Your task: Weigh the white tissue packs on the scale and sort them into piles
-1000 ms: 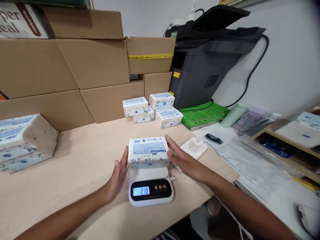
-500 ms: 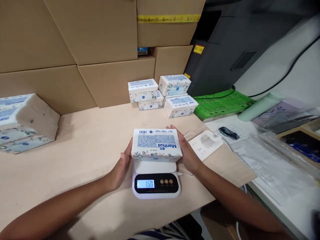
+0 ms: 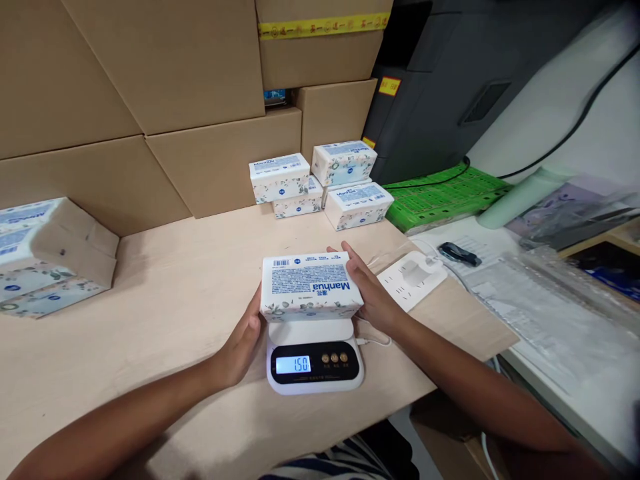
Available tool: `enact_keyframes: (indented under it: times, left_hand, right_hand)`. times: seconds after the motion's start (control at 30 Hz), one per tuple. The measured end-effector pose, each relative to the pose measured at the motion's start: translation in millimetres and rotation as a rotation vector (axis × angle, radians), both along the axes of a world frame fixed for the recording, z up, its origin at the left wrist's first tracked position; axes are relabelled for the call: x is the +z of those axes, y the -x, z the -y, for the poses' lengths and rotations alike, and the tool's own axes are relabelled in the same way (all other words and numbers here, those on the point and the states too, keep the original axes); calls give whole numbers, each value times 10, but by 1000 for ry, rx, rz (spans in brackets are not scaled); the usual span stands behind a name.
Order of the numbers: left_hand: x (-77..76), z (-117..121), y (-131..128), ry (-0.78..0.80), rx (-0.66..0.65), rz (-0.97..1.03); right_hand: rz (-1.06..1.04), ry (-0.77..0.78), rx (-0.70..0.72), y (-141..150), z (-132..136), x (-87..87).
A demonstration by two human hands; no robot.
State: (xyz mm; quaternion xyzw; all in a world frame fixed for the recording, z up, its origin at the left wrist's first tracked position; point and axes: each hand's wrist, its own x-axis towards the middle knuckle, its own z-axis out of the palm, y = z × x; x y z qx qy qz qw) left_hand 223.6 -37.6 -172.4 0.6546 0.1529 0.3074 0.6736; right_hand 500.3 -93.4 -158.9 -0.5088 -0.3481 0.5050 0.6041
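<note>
A white tissue pack (image 3: pixel 311 287) printed "Manhua" with a floral border is over the white plate of a kitchen scale (image 3: pixel 314 363); I cannot tell whether its underside rests on the plate. The scale's lit display reads 1.50. Against the pack's left end lies my left hand (image 3: pixel 245 340), its thumb toward me and other fingers mostly hidden. My right hand (image 3: pixel 373 293) grips the right end, fingers reaching behind the far edge. Between them, both hands clasp the pack.
Several tissue packs (image 3: pixel 345 163) are stacked behind the scale, and more tissue packs (image 3: pixel 55 257) at the left. Cardboard boxes (image 3: pixel 200 67) wall off the back. A white power strip (image 3: pixel 413 280), green crate (image 3: pixel 440 200) and plastic bags (image 3: pixel 540 320) lie right.
The camera view has shifted slightly. Both hands stay on the tissue pack over the scale, with the right hand's fingers a little more spread at the far edge.
</note>
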Motion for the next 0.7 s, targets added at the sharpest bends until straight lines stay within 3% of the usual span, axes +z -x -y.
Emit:
enact_keyframes:
  times: [0.17, 0.7]
  left_hand:
    - [28, 71, 27, 60, -32, 15]
    - [69, 113, -21, 96, 9, 15]
  right_hand:
    - [30, -22, -103, 22, 9, 120]
    - [44, -41, -74, 23, 34, 140]
